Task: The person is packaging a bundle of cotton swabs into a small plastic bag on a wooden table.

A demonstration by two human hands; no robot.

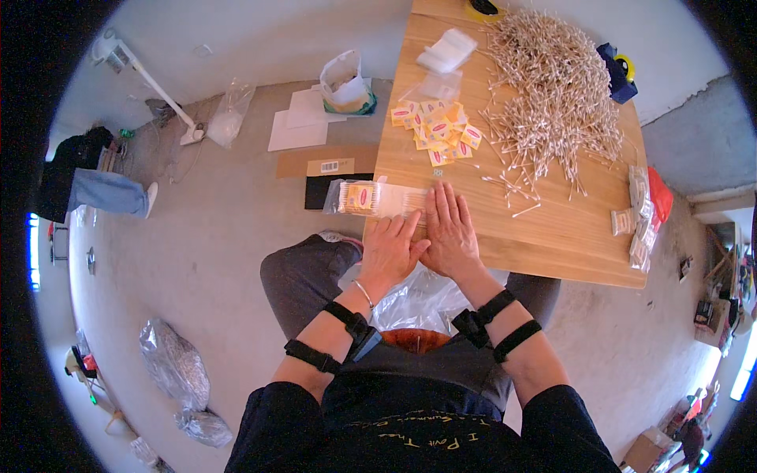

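At the table's near left edge, my left hand (388,251) rests with its fingers against the lower side of a flat row of cotton swabs (412,200). Its index finger reaches forward and its thumb points toward my other hand. My right hand (452,235) lies flat, fingers stretched out, at the right end of that row and partly covers it. Left of the row sits a clear plastic bag (334,197) around a bundle of swabs with a yellow label card (363,195). More yellow cards (438,130) lie loose beyond my hands.
A big heap of loose cotton swabs (552,87) covers the table's far right. Clear bags (447,51) lie at the far left of the wooden table (568,244). Packed swabs (643,225) and a red bag (661,197) are at the right edge. A white bag (345,85) stands on the floor.
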